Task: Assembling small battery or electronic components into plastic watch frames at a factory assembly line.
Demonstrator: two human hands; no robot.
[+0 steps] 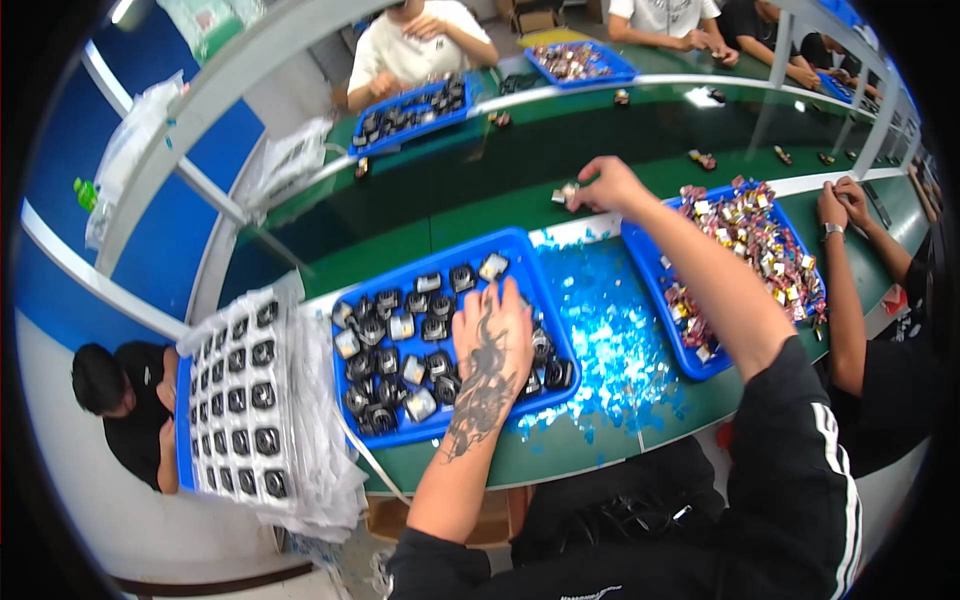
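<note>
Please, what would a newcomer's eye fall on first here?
Probably the glittering blue scraps, scattered right of the rectangular blue plastic tray of small black parts. The wearer's tattooed left hand over that tray stands out. Farther right, a multicoloured heap of small parts fills a second blue tray.

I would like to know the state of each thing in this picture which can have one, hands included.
Left hand: over black parts, grip hidden.
Right hand: fingertips at a small part, grip unclear.
Near left tray: holds the loose black parts.
Near right tray: heaped with small coloured parts.
White tray: black pieces seated in rows.
Blue scraps: scattered, mostly between those two blue trays.
Green belt: running or stopped, cannot tell.
</note>
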